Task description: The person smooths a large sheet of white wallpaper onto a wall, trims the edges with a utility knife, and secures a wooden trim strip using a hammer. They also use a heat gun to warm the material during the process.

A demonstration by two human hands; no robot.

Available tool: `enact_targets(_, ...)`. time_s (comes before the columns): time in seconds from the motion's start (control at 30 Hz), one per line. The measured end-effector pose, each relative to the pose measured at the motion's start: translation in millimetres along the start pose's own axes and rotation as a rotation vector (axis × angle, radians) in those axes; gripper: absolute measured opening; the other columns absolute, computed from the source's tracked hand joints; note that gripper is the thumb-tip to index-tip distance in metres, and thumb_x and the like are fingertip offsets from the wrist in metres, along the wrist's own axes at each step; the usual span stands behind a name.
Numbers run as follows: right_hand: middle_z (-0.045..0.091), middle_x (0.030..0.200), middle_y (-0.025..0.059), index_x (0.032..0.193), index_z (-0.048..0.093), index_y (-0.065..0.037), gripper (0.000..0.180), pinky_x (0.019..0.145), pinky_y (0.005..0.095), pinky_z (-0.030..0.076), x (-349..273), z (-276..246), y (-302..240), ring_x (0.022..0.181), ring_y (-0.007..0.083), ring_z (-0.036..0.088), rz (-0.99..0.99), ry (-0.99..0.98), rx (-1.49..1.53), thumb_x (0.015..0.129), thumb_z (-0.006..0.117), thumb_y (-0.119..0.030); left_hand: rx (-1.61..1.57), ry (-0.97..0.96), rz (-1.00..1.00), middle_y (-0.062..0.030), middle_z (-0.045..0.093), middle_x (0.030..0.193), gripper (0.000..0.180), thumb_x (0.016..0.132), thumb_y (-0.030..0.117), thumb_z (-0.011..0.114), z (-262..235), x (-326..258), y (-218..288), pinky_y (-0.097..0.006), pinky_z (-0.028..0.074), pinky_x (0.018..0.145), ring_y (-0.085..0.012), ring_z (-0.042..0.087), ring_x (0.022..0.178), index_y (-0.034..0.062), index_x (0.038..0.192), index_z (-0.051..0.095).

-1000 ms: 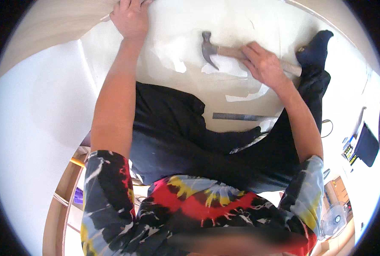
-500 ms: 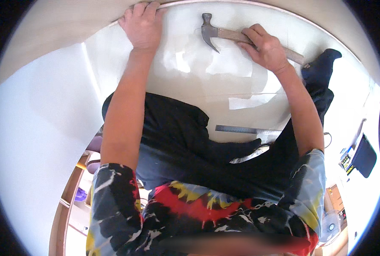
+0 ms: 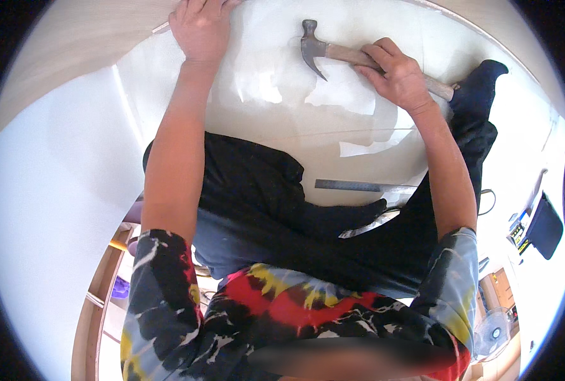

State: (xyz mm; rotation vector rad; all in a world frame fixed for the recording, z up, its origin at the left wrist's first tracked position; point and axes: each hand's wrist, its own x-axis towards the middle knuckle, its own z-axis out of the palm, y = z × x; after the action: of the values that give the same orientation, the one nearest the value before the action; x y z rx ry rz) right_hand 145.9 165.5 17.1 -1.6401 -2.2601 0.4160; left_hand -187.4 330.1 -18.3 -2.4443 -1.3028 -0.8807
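You had your right hand (image 3: 396, 76) clenched around the wooden handle of a claw hammer (image 3: 352, 56), gripping it about midway along, with the butt of the handle sticking out past your wrist toward your dark-socked foot (image 3: 479, 86). The steel head of the hammer (image 3: 311, 43) lay at the far end from that foot, its face toward the upper edge of the white board (image 3: 276, 120) and its curved claw pointing back toward your body. Whether the head touched the board or hung just above it could not be told.

Your left hand (image 3: 200, 28) was well apart from the hammer, on the other side of its head, resting knuckles up at the board's upper edge where it met a pale wooden strip (image 3: 73, 57). The fingers were curled over that edge, so whether they pinched anything could not be told; nothing showed in them.

Nearer your body than the hammer, a flat grey metal ruler (image 3: 352, 185) lay on the board, just beside your dark trouser leg (image 3: 263, 209). You were sitting on the board with that leg folded under the hammer arm. A few glossy patches (image 3: 346, 95) showed on the board directly below the hammer's head and handle.
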Motion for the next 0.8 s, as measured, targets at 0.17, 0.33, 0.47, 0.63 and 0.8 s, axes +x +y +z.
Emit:
enact_targets(0.17,0.066,0.101,0.0089,0.112,0.07,-0.005,0.035,0.069,0.0395,0.061,5.2,3.1,5.8,0.074,0.03,0.071,0.018,0.101,0.027,0.087,0.08,-0.028,-0.286,0.069,-0.119,-0.0058,0.062,0.085,0.018,0.075,0.02,0.082,0.0,6.4,11.8,-0.045,0.044,0.075,-0.0284,0.061,0.086,0.0104,0.088,0.074)
enact_targets(0.33,0.066,0.102,0.0088,0.111,0.071,-0.004,0.034,0.07,0.0389,0.062,8.0,-0.4,9.1,0.075,0.0292,0.071,-0.032,0.039,-0.006,0.088,0.08,-0.028,-0.667,0.18,-0.314,-0.0071,0.064,0.09,0.021,0.074,0.016,0.082,2.5,11.5,25.3,-0.046,0.045,0.075,-0.0297,0.062,0.087,0.0089,0.092,0.072)
enact_targets(0.47,0.066,0.102,0.009,0.112,0.071,-0.004,0.035,0.071,0.0387,0.062,15.3,-1.9,13.1,0.075,0.0287,0.071,-0.105,0.019,-0.004,0.088,0.079,-0.028,-0.071,0.078,0.022,-0.0081,0.064,0.086,0.018,0.074,0.014,0.083,-10.0,21.8,21.7,-0.045,0.047,0.073,-0.0301,0.063,0.082,0.0078,0.086,0.071)
enact_targets(0.63,0.067,0.103,0.01,0.115,0.069,-0.003,0.034,0.072,0.0383,0.062,32.1,-3.8,15.0,0.076,0.0295,0.072,-0.15,0.017,0.006,0.09,0.078,-0.025,-0.157,-0.002,-0.066,-0.0087,0.062,0.076,0.017,0.074,0.012,0.084,2.0,12.1,16.5,-0.042,0.05,0.07,-0.0302,0.063,0.075,0.007,0.079,0.069)
enact_targets(0.8,0.069,0.105,0.011,0.116,0.07,-0.002,0.033,0.072,0.0362,0.062,42.6,-1.3,16.4,0.076,0.0283,0.072,-0.208,0.014,0.033,0.09,0.078,-0.02,-0.094,0.054,0.048,-0.0083,0.063,0.08,0.019,0.074,0.014,0.084,-3.5,22.6,18.0,-0.044,0.048,0.071,-0.0301,0.063,0.079,0.0083,0.079,0.067)
